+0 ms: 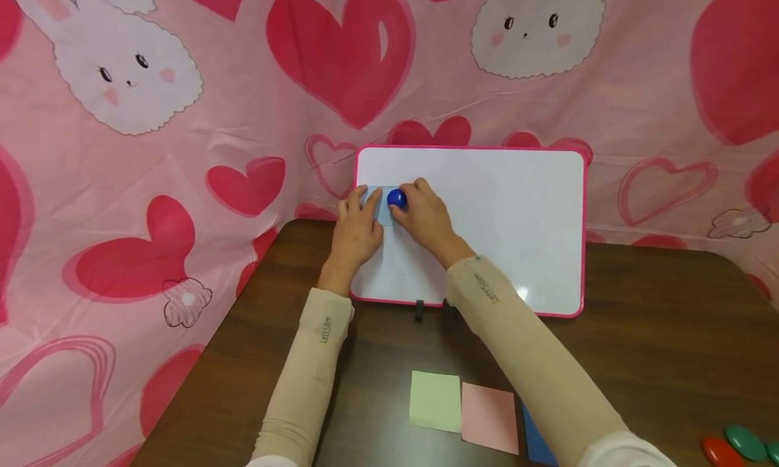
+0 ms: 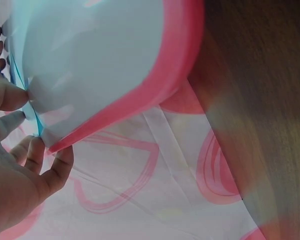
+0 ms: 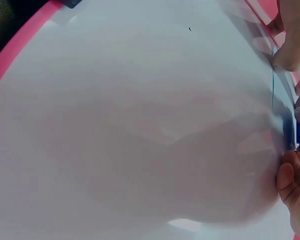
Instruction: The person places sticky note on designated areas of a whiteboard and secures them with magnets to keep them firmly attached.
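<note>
Whiteboard and two hands, the whiteboard point(image 1: 499, 230) serving as reference. The whiteboard, pink-framed, stands tilted on a dark wooden table point(image 1: 657, 332) before a heart-printed cloth point(image 1: 243, 115). A light blue note point(image 1: 385, 215) lies against its upper left part, near the left edge. The left hand point(image 1: 357, 229) has its fingers spread apart, fingertips pressing the note and the adjoining edge of the whiteboard. The right hand point(image 1: 427, 215) pinches a round blue magnet point(image 1: 397, 199) between thumb and fingers over the note's right side; whether magnet and note touch cannot be told. In front of the whiteboard, on the table, lie a pale green note point(image 1: 435, 401), a pink note point(image 1: 489, 418) just beside it, and a dark blue sheet point(image 1: 537, 443) partly hidden by the right sleeve point(image 1: 535, 359). Well to the whiteboard's front right lie a red disc point(image 1: 722, 451) and a green disc point(image 1: 745, 443).
</note>
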Action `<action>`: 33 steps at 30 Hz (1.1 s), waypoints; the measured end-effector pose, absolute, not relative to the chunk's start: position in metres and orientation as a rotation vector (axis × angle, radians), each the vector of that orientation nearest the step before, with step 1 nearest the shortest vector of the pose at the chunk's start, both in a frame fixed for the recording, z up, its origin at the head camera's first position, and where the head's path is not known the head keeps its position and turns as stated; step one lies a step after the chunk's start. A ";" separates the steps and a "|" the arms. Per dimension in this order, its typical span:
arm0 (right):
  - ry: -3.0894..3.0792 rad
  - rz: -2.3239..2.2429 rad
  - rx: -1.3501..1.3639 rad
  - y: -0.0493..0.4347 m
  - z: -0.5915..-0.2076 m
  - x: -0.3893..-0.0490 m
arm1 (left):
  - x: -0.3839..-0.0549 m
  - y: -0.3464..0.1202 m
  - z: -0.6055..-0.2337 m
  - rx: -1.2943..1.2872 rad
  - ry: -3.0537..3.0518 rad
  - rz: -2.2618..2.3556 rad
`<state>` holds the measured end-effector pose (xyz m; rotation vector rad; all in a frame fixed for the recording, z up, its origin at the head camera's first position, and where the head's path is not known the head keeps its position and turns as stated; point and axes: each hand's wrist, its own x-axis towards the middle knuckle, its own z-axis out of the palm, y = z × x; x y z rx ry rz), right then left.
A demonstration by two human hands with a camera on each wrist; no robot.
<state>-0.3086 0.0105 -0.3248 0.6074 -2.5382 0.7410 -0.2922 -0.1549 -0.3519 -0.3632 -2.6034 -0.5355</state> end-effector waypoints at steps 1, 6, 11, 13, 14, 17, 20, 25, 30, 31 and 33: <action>-2.538 0.723 0.601 0.010 -0.324 -0.309 | -0.292 -0.154 -0.352 -0.365 -2.602 -0.535; -2.556 0.655 0.581 0.007 -0.321 -0.309 | -0.292 -0.152 -0.352 -0.369 -2.606 -0.540; -2.563 0.594 0.589 0.005 -0.320 -0.310 | -0.291 -0.151 -0.351 -0.372 -2.605 -0.544; -2.556 0.575 0.589 0.004 -0.320 -0.310 | -0.291 -0.150 -0.351 -0.375 -2.605 -0.546; -2.553 0.569 0.588 0.004 -0.320 -0.310 | -0.291 -0.150 -0.351 -0.376 -2.606 -0.545; -2.546 0.557 0.581 0.003 -0.322 -0.310 | -0.290 -0.149 -0.351 -0.374 -2.611 -0.552; -2.533 0.539 0.583 0.002 -0.323 -0.311 | -0.290 -0.149 -0.351 -0.368 -2.616 -0.556; -2.539 0.576 0.585 0.004 -0.323 -0.310 | -0.290 -0.150 -0.351 -0.363 -2.616 -0.551; -2.584 0.941 0.472 0.015 -0.320 -0.307 | -0.291 -0.152 -0.351 -0.349 -2.636 -0.543; -2.585 1.018 0.443 0.020 -0.320 -0.305 | -0.291 -0.152 -0.350 -0.344 -2.641 -0.548; -2.581 1.120 0.398 0.029 -0.323 -0.301 | -0.291 -0.155 -0.350 -0.332 -2.653 -0.555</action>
